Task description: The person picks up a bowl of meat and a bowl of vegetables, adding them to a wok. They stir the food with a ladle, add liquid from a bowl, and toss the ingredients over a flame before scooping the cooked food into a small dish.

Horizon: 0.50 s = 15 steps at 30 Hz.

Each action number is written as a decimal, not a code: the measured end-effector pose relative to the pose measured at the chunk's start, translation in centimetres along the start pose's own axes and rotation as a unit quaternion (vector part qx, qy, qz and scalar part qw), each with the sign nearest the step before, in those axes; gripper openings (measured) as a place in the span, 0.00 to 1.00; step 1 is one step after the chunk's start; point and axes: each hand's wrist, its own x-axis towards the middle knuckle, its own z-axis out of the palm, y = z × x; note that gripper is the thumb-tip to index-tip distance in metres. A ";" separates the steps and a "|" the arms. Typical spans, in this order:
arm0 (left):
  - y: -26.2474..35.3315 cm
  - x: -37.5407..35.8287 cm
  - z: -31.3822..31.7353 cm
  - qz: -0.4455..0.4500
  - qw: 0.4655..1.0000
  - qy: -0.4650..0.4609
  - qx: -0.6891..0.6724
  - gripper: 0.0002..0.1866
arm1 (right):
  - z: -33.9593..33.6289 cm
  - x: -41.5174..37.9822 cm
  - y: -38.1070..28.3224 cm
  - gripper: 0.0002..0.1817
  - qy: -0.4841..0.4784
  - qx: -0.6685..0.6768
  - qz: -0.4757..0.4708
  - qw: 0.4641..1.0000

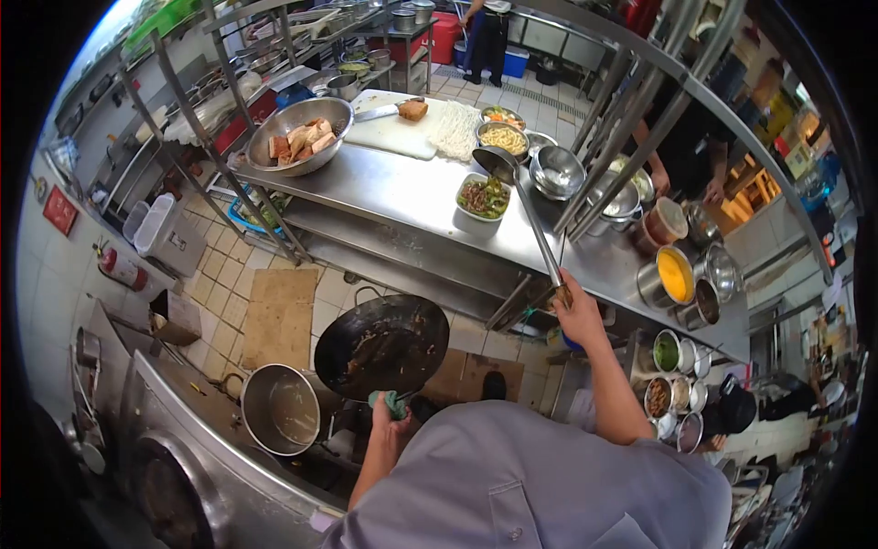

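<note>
My left hand (391,423) is closed round the handle of a dark wok (381,346), with a green cloth (388,401) between palm and handle. Brown food residue coats the wok's inside. My right hand (578,311) grips the wooden end of a long ladle (540,224). The ladle's bowl hangs over the steel counter (402,189), right at the far rim of a white square bowl (483,198) filled with green vegetables and brown minced food. Behind the ladle stands a bowl of yellow noodles (503,139).
On the counter lie a large steel bowl of meat chunks (302,142), a white cutting board (393,135) with a knife, and a pot of yellow liquid (675,274). A steel pot (282,409) stands beside the stove (215,476). Other people (489,37) stand beyond the counter.
</note>
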 end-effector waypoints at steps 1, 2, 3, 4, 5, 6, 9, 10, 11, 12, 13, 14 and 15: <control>-0.1 0.1 0.2 -0.009 1.000 -0.010 0.006 0.13 | 0.9 0.4 1.7 0.33 0.050 0.003 -0.062 0.997; -0.2 0.2 0.1 -0.016 1.000 -0.018 0.011 0.12 | 1.4 0.8 2.6 0.33 0.096 0.009 -0.125 0.987; -0.4 0.0 0.1 -0.018 1.000 -0.019 -0.003 0.12 | 0.7 0.0 1.2 0.31 -0.020 0.231 0.017 0.973; -0.4 -0.2 0.4 -0.015 1.000 -0.008 -0.001 0.11 | 0.9 0.1 1.3 0.31 -0.031 0.223 0.012 0.974; -0.6 -0.4 0.6 -0.013 1.000 0.005 0.001 0.10 | 1.2 0.2 1.6 0.31 -0.030 0.272 0.024 0.962; -1.0 -0.5 0.5 -0.014 1.000 0.009 -0.015 0.10 | 1.4 0.2 1.8 0.31 -0.032 0.319 0.037 0.946; -1.0 -1.6 1.2 0.015 0.999 -0.040 0.008 0.10 | 0.3 -1.4 0.1 0.28 -0.089 0.458 0.049 0.883; -1.1 -1.7 1.2 0.029 0.995 -0.091 0.001 0.12 | 0.1 -2.2 -0.2 0.27 -0.121 0.559 0.078 0.817; -1.2 -1.8 0.9 0.040 0.990 -0.135 -0.004 0.15 | 0.2 -2.5 0.1 0.24 -0.183 0.606 0.058 0.772; -0.9 -4.8 3.0 0.033 0.995 -0.097 -0.020 0.20 | 0.1 -3.0 0.0 0.25 -0.235 0.625 0.077 0.740; -0.9 -4.9 2.7 0.041 0.995 -0.091 -0.009 0.18 | 0.0 -3.9 -0.5 0.26 -0.255 0.606 0.097 0.748; -0.9 -4.4 2.5 0.036 0.998 -0.056 -0.017 0.14 | -0.1 -4.5 -1.1 0.27 -0.273 0.586 0.113 0.754; -0.8 -4.5 2.1 0.054 0.996 -0.067 0.021 0.11 | -0.3 -4.8 -1.5 0.28 -0.287 0.540 0.132 0.780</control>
